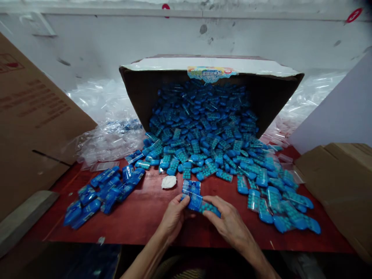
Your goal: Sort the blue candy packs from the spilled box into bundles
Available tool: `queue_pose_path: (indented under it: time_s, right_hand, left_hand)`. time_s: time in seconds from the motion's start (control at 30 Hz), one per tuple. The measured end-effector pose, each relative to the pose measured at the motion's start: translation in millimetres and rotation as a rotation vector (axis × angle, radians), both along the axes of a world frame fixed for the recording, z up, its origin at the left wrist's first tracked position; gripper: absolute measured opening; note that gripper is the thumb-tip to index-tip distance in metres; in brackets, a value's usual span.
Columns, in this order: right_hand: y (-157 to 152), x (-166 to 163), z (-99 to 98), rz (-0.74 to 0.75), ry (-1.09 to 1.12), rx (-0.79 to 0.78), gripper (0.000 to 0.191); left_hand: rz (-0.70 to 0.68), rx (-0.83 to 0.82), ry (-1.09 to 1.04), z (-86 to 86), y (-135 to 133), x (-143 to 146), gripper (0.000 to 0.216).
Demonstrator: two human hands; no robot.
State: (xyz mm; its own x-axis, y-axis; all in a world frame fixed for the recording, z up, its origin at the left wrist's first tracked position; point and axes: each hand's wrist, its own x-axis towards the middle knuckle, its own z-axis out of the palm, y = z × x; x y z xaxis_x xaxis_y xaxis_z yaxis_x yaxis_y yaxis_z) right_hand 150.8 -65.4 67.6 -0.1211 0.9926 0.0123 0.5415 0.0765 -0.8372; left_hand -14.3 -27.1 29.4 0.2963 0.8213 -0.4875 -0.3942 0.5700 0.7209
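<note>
My left hand (pixel 174 217) pinches a blue printed sleeve (pixel 195 202) between thumb and fingers, above the front of the red table. From the other side, my right hand (pixel 230 221) grips a small clear container of turquoise balls (pixel 209 208). One end of the container meets the sleeve; how far it reaches inside I cannot tell. Just beyond the fingers lies a flat blue printed sleeve (pixel 191 186), and a crumpled white wad (pixel 169 181) sits to its left. A heap of unsleeved blue-ended containers (pixel 203 143) spreads out behind my hands.
A tipped cardboard box (pixel 132 83) spills the heap onto the red table (pixel 139 228). Blue-sleeved packs (pixel 107 186) lie at left, near clear plastic packaging (pixel 112 141). Large cartons flank the table at left (pixel 37 104) and right (pixel 340 186). A grey bar (pixel 26 217) lies front left.
</note>
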Motion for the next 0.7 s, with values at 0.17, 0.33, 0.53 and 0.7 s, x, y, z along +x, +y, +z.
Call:
queue_pose_path:
  time_s: [0.17, 0.33, 0.53, 0.7]
  right_hand:
    - [2.7, -0.3, -3.6, -0.043, 0.108, -0.092, 0.025]
    - [1.4, -13.3, -27.0, -0.154, 0.037, 0.017, 0.019]
    - [-3.4, -23.0, -28.5, -0.129, 0.244, -0.015, 0.023]
    - [-0.7, -8.5, -23.5, 0.063, 0.701, -0.252, 0.034]
  left_hand:
    - [-0.02, 0.038, 0.036, 0.2, 0.5, 1.4, 0.018]
    - [-0.009, -0.086, -0.116, 3.8, -1.5, 8.1, 0.02]
    - [0.058, -0.121, -0.152, 6.2, -2.9, 14.9, 0.017]
    - [-0.064, -0.101, -0.191, 15.3, 0.4, 9.8, 0.018]
